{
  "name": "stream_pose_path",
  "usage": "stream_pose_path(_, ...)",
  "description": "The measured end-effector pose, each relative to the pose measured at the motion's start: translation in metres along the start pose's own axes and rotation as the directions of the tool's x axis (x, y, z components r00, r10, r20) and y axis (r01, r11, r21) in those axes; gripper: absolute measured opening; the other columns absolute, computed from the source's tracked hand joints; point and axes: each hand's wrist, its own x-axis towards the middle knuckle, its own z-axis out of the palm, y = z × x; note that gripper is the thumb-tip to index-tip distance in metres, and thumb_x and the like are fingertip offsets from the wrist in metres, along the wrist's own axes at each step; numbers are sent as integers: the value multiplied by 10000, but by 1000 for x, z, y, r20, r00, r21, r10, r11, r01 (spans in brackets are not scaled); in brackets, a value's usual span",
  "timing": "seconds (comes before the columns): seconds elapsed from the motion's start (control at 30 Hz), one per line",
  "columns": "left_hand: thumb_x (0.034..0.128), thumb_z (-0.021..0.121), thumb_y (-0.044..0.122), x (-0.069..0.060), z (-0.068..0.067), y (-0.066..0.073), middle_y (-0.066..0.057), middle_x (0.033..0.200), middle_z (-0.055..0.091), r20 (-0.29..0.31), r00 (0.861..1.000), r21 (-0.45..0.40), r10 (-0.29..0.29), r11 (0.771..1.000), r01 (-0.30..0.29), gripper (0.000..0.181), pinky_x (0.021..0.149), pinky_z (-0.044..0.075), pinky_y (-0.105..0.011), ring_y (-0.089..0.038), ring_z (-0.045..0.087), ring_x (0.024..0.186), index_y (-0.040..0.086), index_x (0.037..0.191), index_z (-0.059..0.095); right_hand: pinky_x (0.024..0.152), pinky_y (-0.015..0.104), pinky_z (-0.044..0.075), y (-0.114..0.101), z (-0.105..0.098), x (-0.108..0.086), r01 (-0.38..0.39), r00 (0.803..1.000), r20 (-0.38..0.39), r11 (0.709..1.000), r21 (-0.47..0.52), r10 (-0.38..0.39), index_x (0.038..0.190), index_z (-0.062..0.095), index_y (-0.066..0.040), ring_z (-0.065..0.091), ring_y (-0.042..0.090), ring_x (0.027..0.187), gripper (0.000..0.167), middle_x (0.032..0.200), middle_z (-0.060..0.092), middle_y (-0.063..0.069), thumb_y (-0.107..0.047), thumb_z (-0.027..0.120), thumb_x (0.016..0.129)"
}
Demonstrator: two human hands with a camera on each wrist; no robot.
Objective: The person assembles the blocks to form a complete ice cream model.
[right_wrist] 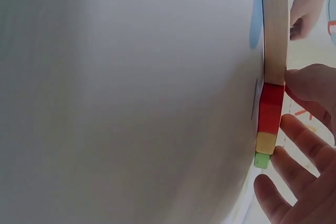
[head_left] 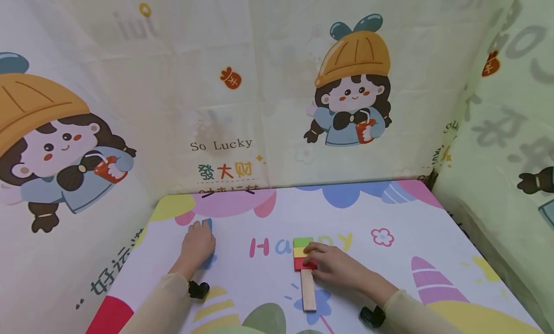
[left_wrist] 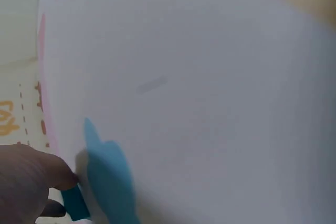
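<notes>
At the left of the table, my left hand [head_left: 198,242] pinches a blue block [head_left: 208,223], of which only one end shows past the fingers. The left wrist view catches the same blue block [left_wrist: 76,203] below the fingertips, near the lower left corner. Green [head_left: 303,242], yellow [head_left: 299,252] and red [head_left: 298,264] blocks lie against each other in a row. A plain wooden strip [head_left: 308,290] extends from the red one toward me. My right hand [head_left: 335,265] touches the row from the right, fingertips on the yellow and red blocks, thumb by the red block's near end.
The table [head_left: 368,286] has a printed cover with letters, flowers and coloured shapes. Printed cloth walls [head_left: 281,166] rise behind it and at both sides. A small black device [head_left: 199,290] is at the left wrist, another [head_left: 372,316] at the right.
</notes>
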Motion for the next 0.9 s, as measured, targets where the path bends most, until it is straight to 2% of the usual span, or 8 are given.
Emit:
stream_pose_path(0.1, 975, 560, 127, 1, 4, -1, -348, 1094, 557, -20, 1000, 28, -2, 1000, 3, 434, 863, 558, -577, -456, 563, 993, -200, 1250, 486, 1086, 444, 520, 0, -2, 0, -8, 1000, 12, 1000, 11, 8, 1212, 699, -331, 578, 178, 1289, 284, 1420, 582, -67, -257, 758, 945)
stream_pose_path(0.23, 958, 570, 146, 5, 10, 0, -323, 1117, 516, -48, 999, 32, 13, 999, -12, 432, 830, 554, -560, -425, 532, 966, -184, 1229, 508, 1088, 444, 517, -2, -4, -1, -16, 1000, 19, 999, 28, 15, 1209, 699, -326, 578, 166, 1272, 268, 1416, 581, -72, -316, 757, 948)
stream_pose_path(0.37, 934, 596, 151, 6, 10, 2, -303, 1067, 522, -59, 998, 38, 35, 999, -33, 391, 813, 534, -552, -410, 530, 941, -173, 1149, 556, 1072, 451, 522, -4, -5, 0, -24, 999, 27, 999, 23, 23, 1196, 697, -316, 582, 160, 1240, 279, 1413, 581, -65, -361, 772, 931)
stream_pose_path(0.53, 930, 609, 189, 6, 7, 9, -280, 954, 570, -61, 996, 101, 61, 993, -55, 396, 813, 535, -547, -415, 567, 908, -191, 1040, 605, 1050, 486, 522, -6, -3, 1, -27, 999, 26, 1000, 10, 26, 1177, 686, -315, 582, 156, 1222, 270, 1410, 581, -51, -350, 775, 924)
stream_pose_path(0.73, 938, 602, 242, 7, 4, 16, -236, 870, 641, -69, 995, 131, 76, 989, -67, 361, 854, 529, -548, -420, 590, 913, -104, 842, 647, 1043, 480, 531, -5, -1, 0, -36, 999, 28, 999, 0, 36, 1168, 679, -332, 587, 150, 1216, 268, 1414, 578, -56, -356, 778, 921)
stream_pose_path(0.83, 936, 604, 238, 7, 3, 19, -244, 899, 657, -73, 995, 117, 72, 991, -63, 352, 842, 528, -552, -423, 587, 910, -103, 862, 648, 1037, 487, 531, -6, -2, 1, -43, 998, 36, 999, 4, 42, 1172, 676, -340, 583, 151, 1219, 270, 1420, 573, -56, -364, 776, 922)
stream_pose_path(0.9, 930, 613, 230, 7, 4, 21, -266, 960, 666, -81, 994, 102, 68, 993, -59, 360, 837, 528, -556, -432, 585, 930, -128, 937, 652, 1034, 494, 527, -7, -3, 1, -45, 998, 44, 999, 4, 45, 1174, 675, -339, 580, 148, 1223, 269, 1423, 570, -56, -363, 772, 925)
